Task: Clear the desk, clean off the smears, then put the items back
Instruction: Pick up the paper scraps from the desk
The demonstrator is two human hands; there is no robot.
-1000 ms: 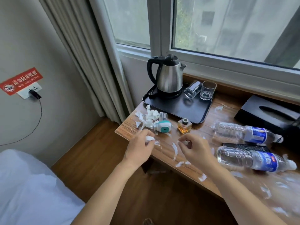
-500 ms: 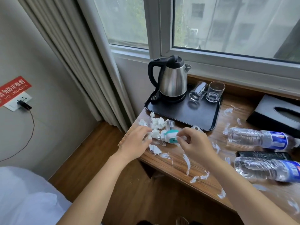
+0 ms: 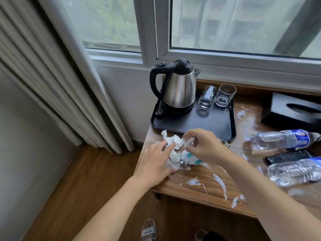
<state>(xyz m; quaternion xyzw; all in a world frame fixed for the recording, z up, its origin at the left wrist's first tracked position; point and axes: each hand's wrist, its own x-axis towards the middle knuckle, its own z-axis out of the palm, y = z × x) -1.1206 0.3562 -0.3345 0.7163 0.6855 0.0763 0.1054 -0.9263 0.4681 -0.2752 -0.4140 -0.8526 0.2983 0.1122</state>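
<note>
Tissue wad (image 3: 174, 149) is sitting on desk (image 3: 199, 186) at 6 o'clock of tray (image 3: 217, 124); left hand (image 3: 154, 164) is pressing it w/ fingers spread, right hand (image 3: 202, 146) is pinching a scrap.

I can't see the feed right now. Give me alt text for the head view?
Both hands work at a heap of crumpled white tissue on the near left corner of a smeared wooden desk: the left hand rests flat on it, the right hand pinches a piece. Behind stands a steel kettle on a black tray.
</note>
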